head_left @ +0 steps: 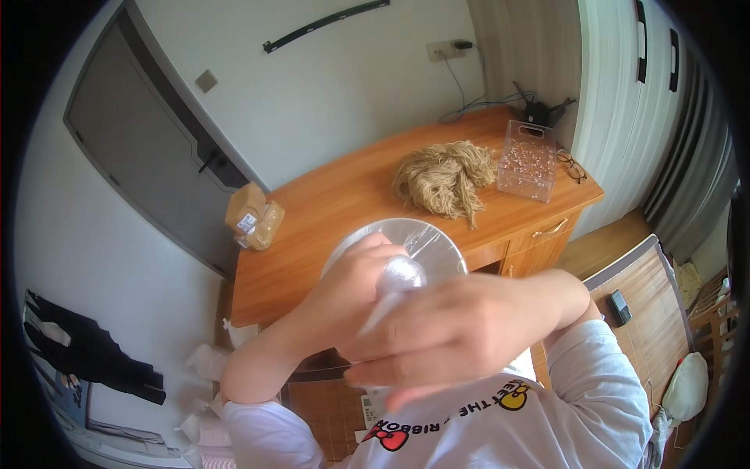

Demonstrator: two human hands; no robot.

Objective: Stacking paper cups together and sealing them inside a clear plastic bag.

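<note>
As two bare hands are meeting above the near edge of a wood-toned surface (328,195), a clear, glossy plastic piece (403,273) is showing between them, its rounded end facing up. The person's left hand (355,277) is curling around it, those fingers appearing to be clamped on the plastic. The right hand (461,324) is crossing in front, slightly blurred, its fingers lying close together and pointing left; whether they are pinching anything is staying out of sight.

Just behind the hands, a round translucent piece (426,234) is catching streaks of light and overlapping the desk's near edge; whether it is joining the plastic or resting on anything, the view is not telling.

Judging by the pose, the person is gathering or working the plastic by hand, with the left apparently steadying and the right doing the finer handling. The next move is seemingly calling for a firm left hold and a clean right-hand grip on the plastic.

Farther back, a tangled tan yarn bundle (445,180) is lying beside a clear bin (519,190) holding small pinkish bits, with eyeglasses (576,169) sitting just right of it. Brown packages (258,223) are resting at the left end.
</note>
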